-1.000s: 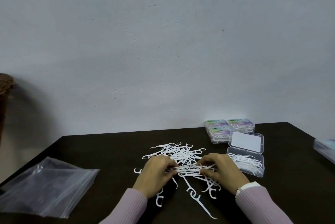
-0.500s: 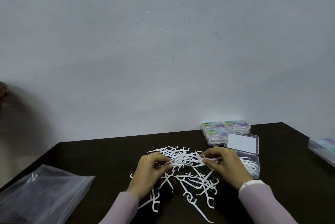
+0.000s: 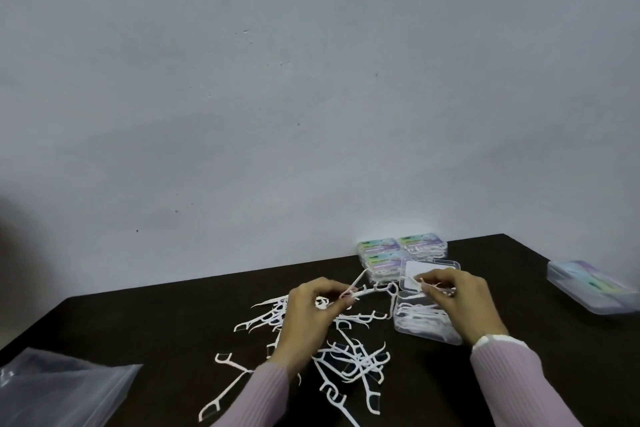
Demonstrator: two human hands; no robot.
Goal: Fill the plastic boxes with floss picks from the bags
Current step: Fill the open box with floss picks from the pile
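Observation:
White floss picks (image 3: 349, 361) lie scattered in a loose pile on the dark table (image 3: 145, 322). My left hand (image 3: 311, 312) is above the pile, pinching a few picks whose tips stick out to the right. My right hand (image 3: 457, 302) hovers over the open clear plastic box (image 3: 419, 326), pinching floss picks above it. The box holds several picks, and its raised lid (image 3: 415, 271) stands behind my fingers. A clear plastic bag (image 3: 59, 388) lies at the near left.
Closed, labelled boxes (image 3: 394, 250) are stacked at the table's back edge behind the open box. Another closed box (image 3: 588, 286) lies at the far right. A plain grey wall rises behind the table.
Both hands rose from the pile with picks. My right hand moved right, over the open box; my left stayed above the pile. The camera tilted up slightly.

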